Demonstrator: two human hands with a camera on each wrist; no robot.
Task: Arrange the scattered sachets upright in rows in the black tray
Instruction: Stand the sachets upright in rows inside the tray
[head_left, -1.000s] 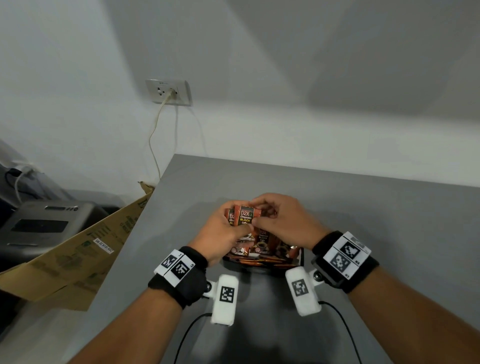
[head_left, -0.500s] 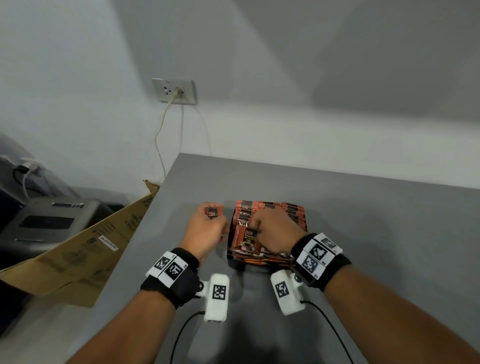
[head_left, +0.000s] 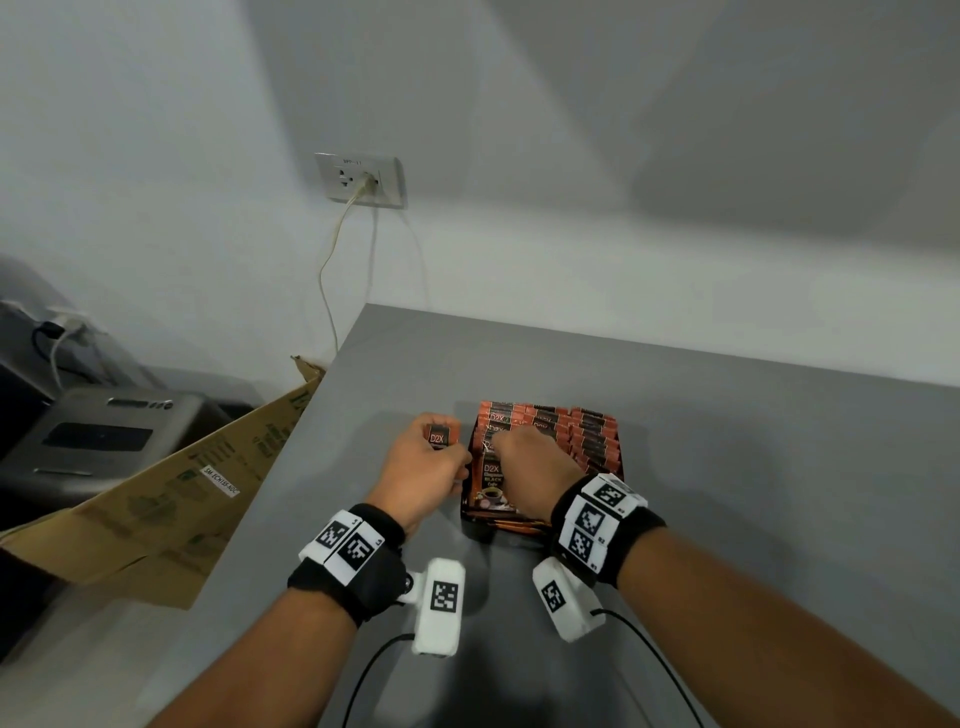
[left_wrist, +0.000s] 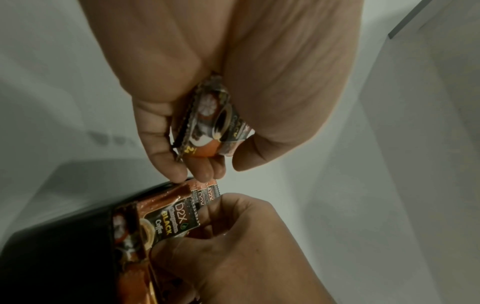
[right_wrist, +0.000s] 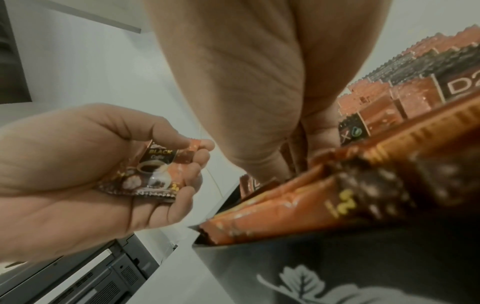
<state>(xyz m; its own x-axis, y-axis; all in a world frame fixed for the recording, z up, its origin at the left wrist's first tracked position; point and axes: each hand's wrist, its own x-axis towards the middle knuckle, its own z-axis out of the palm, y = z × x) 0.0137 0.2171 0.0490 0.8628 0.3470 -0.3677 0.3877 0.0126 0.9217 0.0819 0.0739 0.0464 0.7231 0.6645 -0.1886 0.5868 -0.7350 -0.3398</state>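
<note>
The sachets (head_left: 558, 434) stand upright in rows in the black tray (right_wrist: 337, 267), which sits on the grey counter (head_left: 727, 467) just ahead of both wrists; the right rows look full, while the left row is the one being worked, with a front sachet (head_left: 491, 480) leaning toward the person and showing its whole face. The right hand (head_left: 530, 462) is down in that row, its grip curled round the tops of the standing packets; how tightly it pinches I cannot tell. The left hand (head_left: 423, 460) waits just beside the tray's left wall, its grip pinching one spare sachet (head_left: 441, 435) between thumb and curled fingers (right_wrist: 193, 164), printed face up in the palm. The step in hand seems to be seating a packet in the left row. To do it well, the right hand should push the standing packets back as one block and keep them there, opening a slot, and the left hand should bring its packet in top edge up, face matching the others. The foil looks slick and limp, so a loose row is likely to fan forward once let go. A wall socket (head_left: 361, 179) and a cardboard sheet (head_left: 156, 499) lie well clear.
</note>
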